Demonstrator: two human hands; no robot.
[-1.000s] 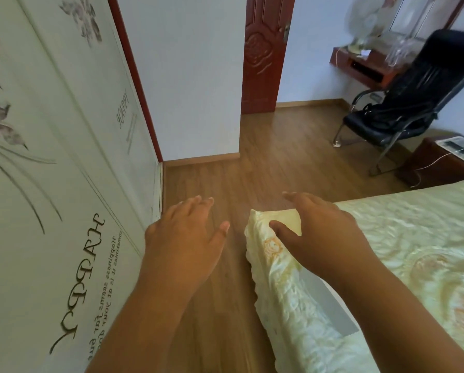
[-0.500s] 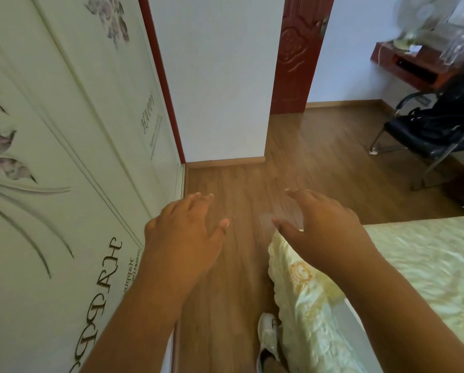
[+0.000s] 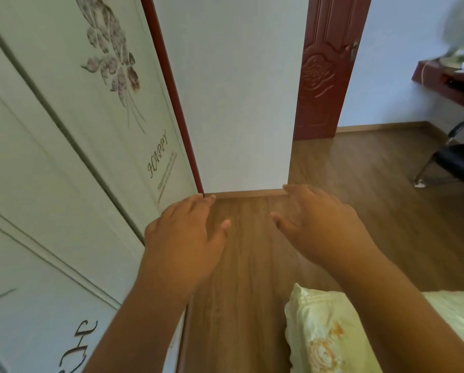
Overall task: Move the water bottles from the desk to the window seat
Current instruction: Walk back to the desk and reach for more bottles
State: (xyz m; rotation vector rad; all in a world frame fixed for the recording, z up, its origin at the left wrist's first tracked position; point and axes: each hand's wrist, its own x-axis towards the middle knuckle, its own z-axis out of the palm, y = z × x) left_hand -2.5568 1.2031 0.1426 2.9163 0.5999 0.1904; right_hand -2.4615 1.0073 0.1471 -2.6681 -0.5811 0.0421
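Both hands empty, fingers loose: left hand (image 3: 183, 239), right hand (image 3: 323, 227), over bare floor (image 3: 252, 305).
No bottles visible; head right toward desk (image 3: 446, 82), clearing bed (image 3: 325, 335) corner.

Home bedroom, bed corner (image 3: 325, 335) w/ pale floral quilted cover, wardrobe doors (image 3: 64, 157) w/ flower print & "HAPPY" lettering, wood-look floor (image 3: 252, 265), carved red-brown door (image 3: 325, 76), black chair (image 3: 459, 160), red-brown surface (image 3: 446, 82) at far right w/ blurred fan

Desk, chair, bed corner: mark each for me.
Desk (image 3: 441, 79), head view, its red-brown front edge.
Chair (image 3: 459, 160), head view, black seat.
Bed corner (image 3: 322, 343), head view, patterned cover.
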